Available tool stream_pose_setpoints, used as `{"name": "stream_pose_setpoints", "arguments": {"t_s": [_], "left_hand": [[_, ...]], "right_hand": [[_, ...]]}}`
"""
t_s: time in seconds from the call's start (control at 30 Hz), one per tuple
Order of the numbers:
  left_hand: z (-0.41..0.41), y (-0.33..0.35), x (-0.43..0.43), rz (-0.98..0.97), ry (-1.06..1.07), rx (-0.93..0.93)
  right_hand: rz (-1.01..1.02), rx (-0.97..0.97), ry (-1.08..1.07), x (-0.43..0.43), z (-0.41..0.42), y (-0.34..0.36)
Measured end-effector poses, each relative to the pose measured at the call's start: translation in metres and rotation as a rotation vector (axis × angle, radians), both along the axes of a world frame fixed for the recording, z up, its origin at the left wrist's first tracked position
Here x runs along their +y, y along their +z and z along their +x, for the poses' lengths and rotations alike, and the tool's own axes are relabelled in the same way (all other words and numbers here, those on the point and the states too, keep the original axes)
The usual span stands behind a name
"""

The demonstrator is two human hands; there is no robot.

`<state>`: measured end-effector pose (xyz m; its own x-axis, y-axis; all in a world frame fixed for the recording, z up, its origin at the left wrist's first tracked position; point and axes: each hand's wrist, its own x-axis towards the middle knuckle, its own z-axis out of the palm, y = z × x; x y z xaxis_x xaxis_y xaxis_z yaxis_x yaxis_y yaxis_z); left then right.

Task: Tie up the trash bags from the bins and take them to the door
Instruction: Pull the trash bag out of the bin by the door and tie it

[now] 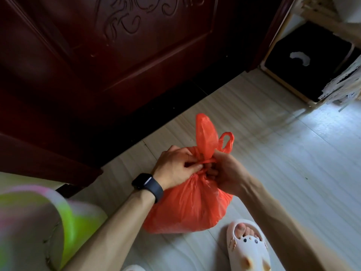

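Both hands — left hand (175,165), right hand (227,171) — pinch the orange trash bag's (187,206) knotted neck, fingers clamped.

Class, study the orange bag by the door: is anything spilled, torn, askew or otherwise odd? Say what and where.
Nothing stands out. The orange bag sits whole on the floor near the door, no spill around it; the left hand and right hand grip its gathered neck.
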<state>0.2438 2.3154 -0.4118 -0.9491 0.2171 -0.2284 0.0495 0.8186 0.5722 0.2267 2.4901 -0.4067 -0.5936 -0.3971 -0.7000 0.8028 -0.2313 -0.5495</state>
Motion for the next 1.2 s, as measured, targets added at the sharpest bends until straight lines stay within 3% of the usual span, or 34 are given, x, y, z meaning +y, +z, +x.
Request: {"name": "stream_pose_setpoints", "arguments": {"t_s": [0.1, 0.27, 0.37, 0.47, 0.6, 0.77, 0.87, 0.97, 1.07, 1.2], "left_hand": [[-0.019, 0.0, -0.014, 0.115, -0.031, -0.233], [-0.033, 0.006, -0.015, 0.55, 0.144, -0.607], [-0.037, 0.007, -0.012, 0.583, 0.165, -0.642], [-0.037, 0.012, -0.01, 0.622, 0.181, -0.691], [-0.035, 0.017, -0.005, 0.638, 0.179, -0.65], [-0.029, 0.014, -0.007, 0.745, 0.217, -0.642], [-0.023, 0.009, -0.011, 0.838, 0.338, -0.613], [-0.014, 0.003, -0.013, 0.81, 0.276, -0.599], [-0.006, 0.006, -0.014, 0.835, 0.25, -0.645], [0.004, 0.006, -0.018, 0.811, 0.296, -0.555]], "right_hand": [[-0.069, 0.037, 0.071, 0.003, -0.003, -0.005], [-0.204, 0.143, 0.109, 0.011, 0.0, -0.004], [-0.238, 0.23, 0.138, 0.016, 0.0, -0.002], [-0.095, 0.369, 0.186, 0.017, 0.001, -0.004], [0.31, 0.677, 0.177, 0.015, 0.003, -0.005], [0.756, 0.794, 0.096, 0.006, 0.008, -0.023], [0.799, 0.901, -0.051, 0.0, 0.011, -0.025], [0.762, 0.936, -0.107, -0.003, 0.013, -0.025], [0.721, 0.891, -0.066, -0.006, 0.017, -0.021], [0.738, 0.84, 0.043, 0.0, 0.015, -0.016]]}}
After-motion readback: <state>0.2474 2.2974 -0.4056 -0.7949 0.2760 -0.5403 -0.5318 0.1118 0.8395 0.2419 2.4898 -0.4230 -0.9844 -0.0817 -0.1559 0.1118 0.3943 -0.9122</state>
